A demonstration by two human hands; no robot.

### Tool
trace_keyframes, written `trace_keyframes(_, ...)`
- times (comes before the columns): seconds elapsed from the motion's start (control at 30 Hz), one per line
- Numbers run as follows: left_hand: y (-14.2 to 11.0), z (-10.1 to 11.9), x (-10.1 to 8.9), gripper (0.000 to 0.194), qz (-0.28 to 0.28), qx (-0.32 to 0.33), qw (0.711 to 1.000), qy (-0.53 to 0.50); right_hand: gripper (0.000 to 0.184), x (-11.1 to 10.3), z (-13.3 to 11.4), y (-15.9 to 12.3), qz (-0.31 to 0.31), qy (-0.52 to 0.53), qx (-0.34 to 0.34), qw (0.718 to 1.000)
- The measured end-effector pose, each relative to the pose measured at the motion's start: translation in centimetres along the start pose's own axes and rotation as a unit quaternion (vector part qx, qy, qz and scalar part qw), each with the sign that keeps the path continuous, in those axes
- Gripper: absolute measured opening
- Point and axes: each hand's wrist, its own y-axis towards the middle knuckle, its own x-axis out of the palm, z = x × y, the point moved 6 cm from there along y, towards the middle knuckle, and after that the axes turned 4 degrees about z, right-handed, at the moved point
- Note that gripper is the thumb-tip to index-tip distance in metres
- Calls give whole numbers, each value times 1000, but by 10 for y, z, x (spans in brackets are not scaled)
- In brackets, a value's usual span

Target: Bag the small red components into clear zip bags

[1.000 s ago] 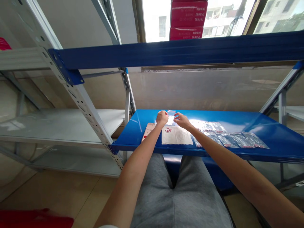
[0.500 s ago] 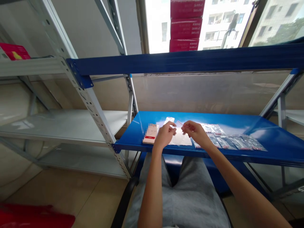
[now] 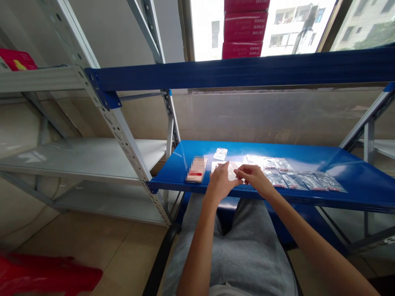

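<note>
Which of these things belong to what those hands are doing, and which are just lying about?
In use: left hand, right hand, clear bag between them, white sheet, loose bag, filled bags.
Lying about: blurred phone, red boxes, red cloth on the floor.

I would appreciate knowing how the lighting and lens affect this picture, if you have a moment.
In the head view, the window is blown out, glare whitens the blue shelf around the plastic bags, the wide lens splays the steel upright, and the device is pixelated.
</note>
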Motion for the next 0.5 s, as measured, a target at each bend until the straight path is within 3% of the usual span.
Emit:
trace_keyframes(0.1,-1,5,-1,37,22,0,997,69,41,5,-4,-3,-28,15,3,1000)
trace_keyframes(0.23,2,2,0,40,14,13,997,79,39,9,-2,-5,-48,37,4,998)
trace_keyframes(0.5,2,2,4,36,9,52,994,98,41,14,5,-6,0,86,13,996)
